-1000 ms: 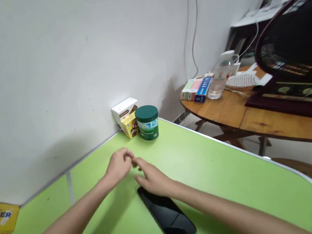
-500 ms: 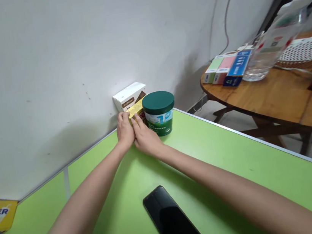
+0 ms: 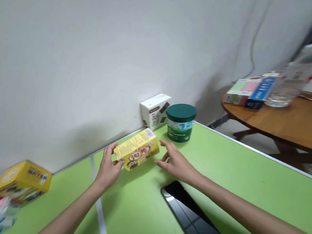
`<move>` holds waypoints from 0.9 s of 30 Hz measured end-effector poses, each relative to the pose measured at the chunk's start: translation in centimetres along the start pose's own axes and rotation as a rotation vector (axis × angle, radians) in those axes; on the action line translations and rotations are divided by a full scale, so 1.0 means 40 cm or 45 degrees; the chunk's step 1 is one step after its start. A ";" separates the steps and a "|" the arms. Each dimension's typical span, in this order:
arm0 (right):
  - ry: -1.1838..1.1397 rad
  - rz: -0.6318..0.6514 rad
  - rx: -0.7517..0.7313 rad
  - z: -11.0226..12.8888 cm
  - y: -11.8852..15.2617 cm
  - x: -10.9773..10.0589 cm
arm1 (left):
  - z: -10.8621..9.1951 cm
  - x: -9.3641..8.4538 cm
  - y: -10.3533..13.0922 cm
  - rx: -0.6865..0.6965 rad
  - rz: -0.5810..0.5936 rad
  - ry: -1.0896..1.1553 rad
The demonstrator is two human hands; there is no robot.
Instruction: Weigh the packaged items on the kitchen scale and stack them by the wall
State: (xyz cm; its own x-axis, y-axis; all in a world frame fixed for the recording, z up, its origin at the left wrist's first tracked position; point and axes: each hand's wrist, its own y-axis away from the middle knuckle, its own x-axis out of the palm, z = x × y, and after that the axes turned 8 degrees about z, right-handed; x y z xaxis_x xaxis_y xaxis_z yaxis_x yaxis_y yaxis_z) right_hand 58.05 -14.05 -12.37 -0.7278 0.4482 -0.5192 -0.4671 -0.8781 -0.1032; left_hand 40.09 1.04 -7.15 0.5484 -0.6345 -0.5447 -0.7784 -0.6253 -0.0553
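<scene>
A yellow printed carton (image 3: 139, 150) is tilted a little above the green tabletop, its lettered front turned toward me. My left hand (image 3: 109, 167) grips the carton's left end, thumb on the front and fingers at the back. Just off the carton's right end is my right hand (image 3: 174, 160), its fingers apart and holding nothing. Behind the carton, a white box (image 3: 155, 113) stands against the wall. To its right is a green tub (image 3: 182, 123) with a dark green lid.
A black phone (image 3: 193, 215) lies on the green table (image 3: 137, 219) in front. At the left are a yellow box (image 3: 28, 180) and a crumpled packet (image 3: 2, 219). A wooden table (image 3: 284, 127) at right bears small boxes (image 3: 252, 91) and a clear plastic jug (image 3: 286, 84).
The yellow carton has come away from beside the white box and tub, toward the left and nearer me. My right hand has let go of it. The view has swung left.
</scene>
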 end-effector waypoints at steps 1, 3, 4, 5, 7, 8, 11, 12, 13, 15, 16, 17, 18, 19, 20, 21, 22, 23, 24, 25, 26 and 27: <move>-0.001 0.040 0.001 0.021 0.021 0.003 | -0.005 -0.031 0.062 -0.029 0.051 0.041; -0.035 0.214 -0.021 0.071 0.066 0.014 | -0.017 -0.090 0.185 -0.060 0.129 0.092; -0.069 0.339 -0.044 0.099 0.090 0.023 | -0.021 -0.118 0.244 -0.069 0.143 0.093; -0.104 0.471 -0.071 0.129 0.116 0.037 | -0.024 -0.145 0.302 -0.076 0.139 0.083; -0.148 0.682 -0.120 0.192 0.171 0.078 | -0.022 -0.195 0.414 -0.102 0.113 0.062; -0.159 0.748 -0.136 0.222 0.200 0.104 | -0.017 -0.219 0.467 -0.118 0.101 0.055; -0.188 0.842 -0.161 0.305 0.280 0.197 | 0.007 -0.288 0.610 -0.157 0.060 0.027; -0.199 0.862 -0.171 0.329 0.301 0.230 | 0.017 -0.309 0.651 -0.173 0.040 0.024; -0.204 0.878 -0.180 0.349 0.319 0.261 | 0.027 -0.328 0.687 -0.191 0.019 0.028; -0.197 0.903 -0.187 0.382 0.345 0.318 | 0.050 -0.361 0.746 -0.219 -0.020 0.057; -0.190 0.913 -0.187 0.394 0.353 0.343 | 0.062 -0.373 0.769 -0.229 -0.041 0.072; -0.183 0.920 -0.185 0.402 0.359 0.366 | 0.075 -0.382 0.788 -0.237 -0.061 0.088; -0.172 0.930 -0.183 0.408 0.364 0.386 | 0.090 -0.387 0.804 -0.242 -0.076 0.107; -0.157 0.945 -0.181 0.410 0.367 0.402 | 0.106 -0.388 0.818 -0.248 -0.088 0.133; -0.139 0.969 -0.175 0.411 0.370 0.414 | 0.124 -0.386 0.831 -0.255 -0.094 0.167; -0.117 0.995 -0.166 0.409 0.372 0.422 | 0.142 -0.381 0.842 -0.262 -0.096 0.208; -0.093 1.019 -0.152 0.407 0.374 0.425 | 0.161 -0.373 0.853 -0.271 -0.089 0.255; -0.066 1.037 -0.135 0.405 0.376 0.424 | 0.180 -0.365 0.863 -0.285 -0.080 0.301; -0.038 1.043 -0.118 0.404 0.379 0.420 | 0.198 -0.356 0.871 -0.299 -0.071 0.342; -0.010 1.040 -0.101 0.403 0.381 0.413 | 0.215 -0.348 0.879 -0.313 -0.062 0.376; 0.015 1.030 -0.088 0.403 0.383 0.405 | 0.231 -0.341 0.884 -0.324 -0.058 0.403; 0.035 1.018 -0.077 0.402 0.384 0.397 | 0.246 -0.335 0.888 -0.332 -0.062 0.426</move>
State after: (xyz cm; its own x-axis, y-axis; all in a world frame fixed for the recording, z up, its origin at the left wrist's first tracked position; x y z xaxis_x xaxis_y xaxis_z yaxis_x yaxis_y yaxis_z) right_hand 31.26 -17.74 -8.56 -0.8175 -0.3239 -0.4762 0.2189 -0.9395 0.2633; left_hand 2.06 -8.19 -10.06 0.6849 -0.6870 -0.2428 -0.6693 -0.7249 0.1629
